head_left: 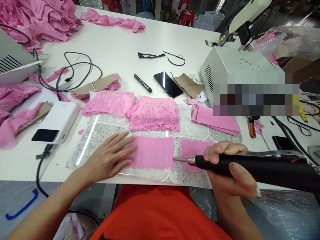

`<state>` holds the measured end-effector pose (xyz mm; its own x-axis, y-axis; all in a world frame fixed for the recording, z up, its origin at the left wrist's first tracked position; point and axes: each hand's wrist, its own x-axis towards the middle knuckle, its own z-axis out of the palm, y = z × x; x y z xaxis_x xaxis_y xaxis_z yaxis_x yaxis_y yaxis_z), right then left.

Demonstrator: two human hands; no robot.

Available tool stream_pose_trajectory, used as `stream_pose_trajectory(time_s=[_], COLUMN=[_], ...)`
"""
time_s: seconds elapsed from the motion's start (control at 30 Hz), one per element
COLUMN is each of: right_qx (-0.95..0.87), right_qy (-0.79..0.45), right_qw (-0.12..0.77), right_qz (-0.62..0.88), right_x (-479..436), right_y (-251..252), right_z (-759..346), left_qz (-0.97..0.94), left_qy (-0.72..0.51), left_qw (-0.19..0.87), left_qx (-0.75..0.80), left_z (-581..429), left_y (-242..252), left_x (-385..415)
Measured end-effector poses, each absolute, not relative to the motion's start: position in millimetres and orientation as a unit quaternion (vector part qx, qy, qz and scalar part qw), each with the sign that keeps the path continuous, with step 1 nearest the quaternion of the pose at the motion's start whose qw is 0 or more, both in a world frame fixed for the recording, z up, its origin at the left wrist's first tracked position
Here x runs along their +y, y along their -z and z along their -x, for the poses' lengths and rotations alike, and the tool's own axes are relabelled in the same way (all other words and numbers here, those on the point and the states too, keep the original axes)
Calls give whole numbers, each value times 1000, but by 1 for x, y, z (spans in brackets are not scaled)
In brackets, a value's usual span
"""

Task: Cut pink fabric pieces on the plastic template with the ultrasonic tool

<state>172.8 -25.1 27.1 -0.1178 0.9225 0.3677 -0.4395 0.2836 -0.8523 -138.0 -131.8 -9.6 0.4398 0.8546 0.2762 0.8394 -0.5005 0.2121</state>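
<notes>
My left hand point(110, 158) lies flat with its fingers spread, fingertips on the left edge of a pink fabric piece point(152, 152). My right hand point(230, 166) is wrapped round a black handheld tool point(265, 170) with a pointed metal tip. That tip is at the right edge of the fabric piece. A second pink piece point(193, 148) lies just right of it, partly hidden under the tool and my right hand. Both pieces rest on a marble-patterned mat point(83, 143). Folded pink lace pieces point(156, 113) sit behind them.
A white power bank point(58, 121) with cables is at left. Behind the mat lie a black marker point(143, 83), a phone point(168, 84) and brown card point(188, 85). A folded pink strip point(217, 121) and a grey machine box point(225, 63) are at right. Pink fabric point(47, 20) is heaped back left.
</notes>
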Motion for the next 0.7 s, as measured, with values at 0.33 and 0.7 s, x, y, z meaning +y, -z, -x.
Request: stream_pose_trajectory(time_s=[0.33, 0.7], right_qx=[-492, -477], right_qy=[-520, -448], right_qw=[654, 714], right_qz=[245, 248], right_x=[-15, 12], right_y=[-27, -16], right_z=[-181, -176], left_qz=[-846, -866], left_qy=[-207, -210], left_qw=[-7, 33], left_qx=[492, 452], left_z=[132, 13], left_y=[3, 1], left_x=[-133, -100])
